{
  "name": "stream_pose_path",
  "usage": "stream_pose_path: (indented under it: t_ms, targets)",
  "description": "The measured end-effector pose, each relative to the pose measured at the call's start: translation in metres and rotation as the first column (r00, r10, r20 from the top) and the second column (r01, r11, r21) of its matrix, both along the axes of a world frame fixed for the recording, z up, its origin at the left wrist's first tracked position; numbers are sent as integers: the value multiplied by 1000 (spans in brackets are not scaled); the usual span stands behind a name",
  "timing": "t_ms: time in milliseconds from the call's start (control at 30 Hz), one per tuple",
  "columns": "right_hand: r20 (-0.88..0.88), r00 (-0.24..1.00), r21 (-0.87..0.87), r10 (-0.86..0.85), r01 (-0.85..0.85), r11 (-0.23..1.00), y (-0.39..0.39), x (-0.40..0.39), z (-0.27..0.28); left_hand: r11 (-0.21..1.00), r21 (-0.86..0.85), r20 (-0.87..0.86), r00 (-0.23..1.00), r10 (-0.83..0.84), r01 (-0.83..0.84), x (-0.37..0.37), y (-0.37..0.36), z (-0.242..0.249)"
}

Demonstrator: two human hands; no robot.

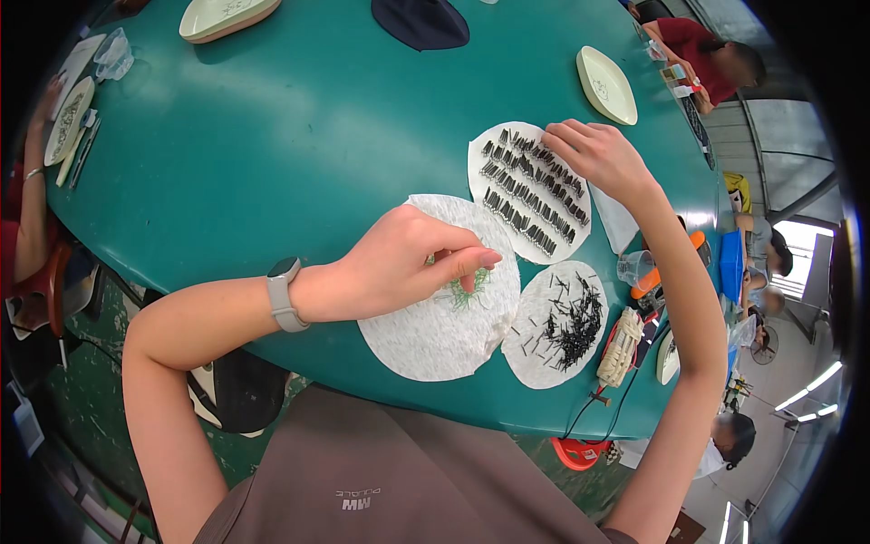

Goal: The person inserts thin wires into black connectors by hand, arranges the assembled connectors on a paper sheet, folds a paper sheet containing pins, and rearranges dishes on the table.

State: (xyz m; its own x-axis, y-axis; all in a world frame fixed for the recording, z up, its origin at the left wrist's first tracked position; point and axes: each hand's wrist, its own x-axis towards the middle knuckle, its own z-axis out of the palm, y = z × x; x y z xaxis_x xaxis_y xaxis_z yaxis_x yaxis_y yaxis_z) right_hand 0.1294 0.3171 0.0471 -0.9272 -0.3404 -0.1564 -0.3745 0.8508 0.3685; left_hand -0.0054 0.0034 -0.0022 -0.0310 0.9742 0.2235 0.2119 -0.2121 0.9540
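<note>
Green pins (467,292) pinched by left hand (412,263) fingertips on middle pad (426,335). Right hand (598,154), fingers curled together, touches top row on pad (494,163) at 1 o'clock; rows run 10-to-4. Three pads; third (535,358) holds loose black pins (573,325).
</note>
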Motion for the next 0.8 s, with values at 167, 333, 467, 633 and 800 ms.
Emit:
stream_pose_path:
  t_ms: [167, 333, 467, 633, 800]
  targets:
    - [-18, 1000, 15, -1, 2, 1000, -2, 3, 2, 1000, 7, 8, 1000, 3, -3, 0, 0, 1]
    - [-146, 987, 33, 62, -58, 998, 10, 2, 3, 1000, 0, -2, 1000, 15, -15, -1, -1, 3]
    - [-346, 937, -33, -50, 41, 999, -5, 35, 27, 997, 0, 69, 995, 75, -75, 2, -1, 5]
    - [82, 650, -746, -756, 543, 386, -104, 120, 65, 978, -10, 7, 978, 208, -208, 0, -2, 9]
    - [161, 400, -656, -902, 726, 205, -153, 210, 49, 965, 2, 61, 963, 262, -262, -2, -1, 2]
